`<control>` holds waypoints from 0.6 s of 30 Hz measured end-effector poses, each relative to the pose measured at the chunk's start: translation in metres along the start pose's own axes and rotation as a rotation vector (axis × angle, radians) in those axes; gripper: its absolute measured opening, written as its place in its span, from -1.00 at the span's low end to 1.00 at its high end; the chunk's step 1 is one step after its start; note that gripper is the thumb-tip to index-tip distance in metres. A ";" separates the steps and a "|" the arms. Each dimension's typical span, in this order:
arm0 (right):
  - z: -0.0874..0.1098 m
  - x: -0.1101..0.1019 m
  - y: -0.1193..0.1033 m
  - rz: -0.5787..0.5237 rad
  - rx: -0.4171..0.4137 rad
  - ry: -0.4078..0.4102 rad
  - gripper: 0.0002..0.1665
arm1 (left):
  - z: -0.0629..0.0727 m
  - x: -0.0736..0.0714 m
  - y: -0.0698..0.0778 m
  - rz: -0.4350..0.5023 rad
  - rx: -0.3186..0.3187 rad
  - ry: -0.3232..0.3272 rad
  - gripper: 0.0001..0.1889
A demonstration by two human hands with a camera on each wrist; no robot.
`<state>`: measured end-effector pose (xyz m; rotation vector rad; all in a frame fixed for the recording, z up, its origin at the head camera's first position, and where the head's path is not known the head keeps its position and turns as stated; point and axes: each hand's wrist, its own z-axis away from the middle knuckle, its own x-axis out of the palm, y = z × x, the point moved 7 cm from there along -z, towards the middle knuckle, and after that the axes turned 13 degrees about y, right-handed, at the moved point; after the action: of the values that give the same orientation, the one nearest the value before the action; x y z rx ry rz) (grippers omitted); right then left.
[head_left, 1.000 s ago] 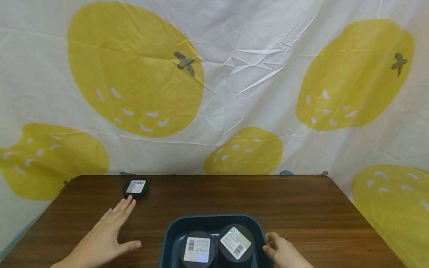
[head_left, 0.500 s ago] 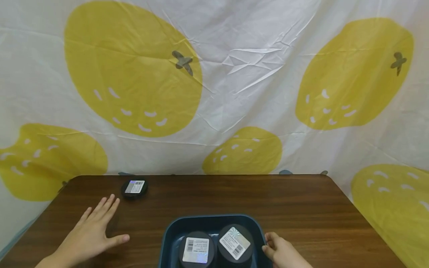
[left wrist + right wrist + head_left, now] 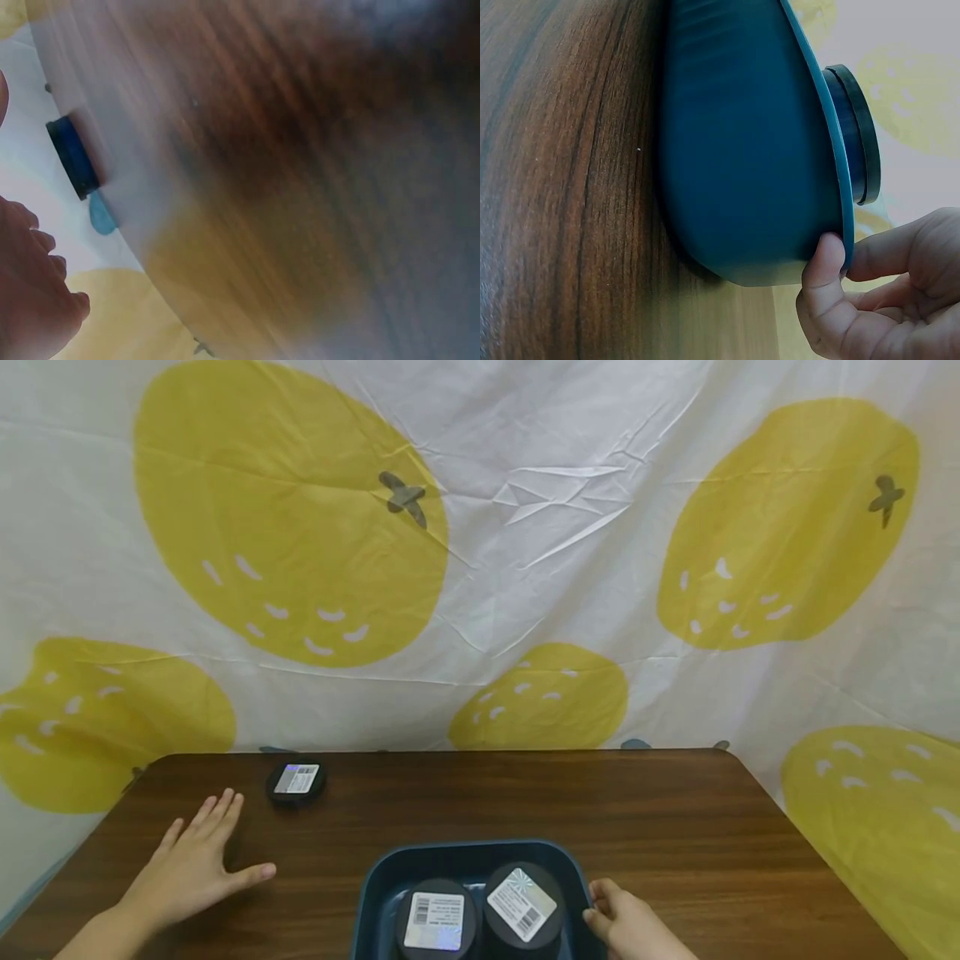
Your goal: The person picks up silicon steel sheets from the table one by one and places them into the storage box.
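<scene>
My right hand (image 3: 630,922) pinches the right rim of a dark blue rectangular tray (image 3: 480,843); in the right wrist view the thumb and fingers (image 3: 827,262) clasp its edge at one corner. Two round black-lidded jars, one left (image 3: 435,920) and one right (image 3: 523,906), stand side by side in the tray with white barcode labels on top. Farther back on the left sits another round black-lidded jar (image 3: 297,783), also labelled. My left hand (image 3: 183,868) is spread over the table, fingers straight, thumb out, to the left of that jar and apart from it.
The brown wood-grain table (image 3: 675,835) has rounded far corners, and the back-left jar is near its far edge. Behind hangs a white cloth (image 3: 555,585) printed with large yellow fruit.
My left hand has drawn away to the left from the back jar, where its fingertips were right at the jar's front. The right hand keeps its hold on the tray.
</scene>
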<state>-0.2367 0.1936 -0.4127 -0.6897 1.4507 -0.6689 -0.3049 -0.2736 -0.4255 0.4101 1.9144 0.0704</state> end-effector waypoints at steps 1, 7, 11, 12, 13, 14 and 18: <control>0.000 0.000 0.000 -0.001 -0.001 -0.001 -0.59 | -0.001 0.001 -0.002 0.000 -0.003 -0.006 0.13; 0.001 0.000 0.001 -0.003 0.035 -0.022 -0.57 | -0.010 0.007 -0.009 0.006 -0.024 -0.042 0.13; 0.001 0.000 0.000 -0.001 0.027 -0.024 -0.57 | -0.017 0.009 -0.011 0.014 -0.036 -0.048 0.15; 0.001 0.000 0.000 0.001 0.024 -0.022 -0.57 | -0.019 0.010 -0.011 0.012 -0.039 -0.046 0.15; 0.001 0.000 0.000 0.006 0.017 -0.019 -0.58 | -0.021 0.010 -0.012 0.011 -0.038 -0.044 0.15; 0.001 -0.001 0.000 0.011 0.011 -0.017 -0.58 | -0.023 0.011 -0.012 0.009 -0.040 -0.043 0.16; 0.001 -0.001 0.001 0.035 -0.005 0.002 -0.60 | -0.032 0.016 -0.013 0.010 -0.043 -0.047 0.18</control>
<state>-0.2358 0.1952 -0.4126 -0.6658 1.4631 -0.6391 -0.3423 -0.2759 -0.4307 0.3892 1.8617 0.1081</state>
